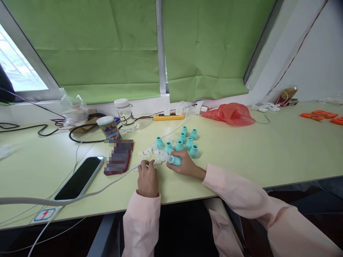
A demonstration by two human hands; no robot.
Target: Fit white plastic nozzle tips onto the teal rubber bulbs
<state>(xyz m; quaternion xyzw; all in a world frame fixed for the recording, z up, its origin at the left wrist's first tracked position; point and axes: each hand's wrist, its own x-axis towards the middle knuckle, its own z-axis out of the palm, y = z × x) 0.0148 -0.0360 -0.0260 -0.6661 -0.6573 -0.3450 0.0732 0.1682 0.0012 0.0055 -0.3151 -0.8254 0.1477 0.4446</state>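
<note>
- Eight small teal, vase-shaped pieces with open round necks (pixel 193 152) stand upright in a loose cluster on the pale yellow-green tabletop (pixel 241 153), just beyond the right hand.
- One more teal piece, tilted onto its side (pixel 176 161), is in the right hand (pixel 184 164), whose fingers are closed around it; a translucent whitish tip (pixel 170 159) shows at its left end, pointing toward the left hand.
- The left hand (pixel 148 178) is low over the tabletop, its fingers bent and pointing away from the body; whether they grip anything I cannot tell.
- Between and beyond the hands lies a scatter of small translucent white plastic pieces (pixel 148 151), too small to tell apart clearly; the nearest teal pieces stand right beside them.
- A long white cable (pixel 107 186) runs across the tabletop, passing close to the left fingertips.
- Left of that hand lie a dark phone with a red edge (pixel 119 157) and, farther left, a black-screened phone with a pale edge (pixel 80 178).
- Well beyond the teal cluster, to the right, rests a crumpled red bubble-wrap bag (pixel 230 114).
</note>
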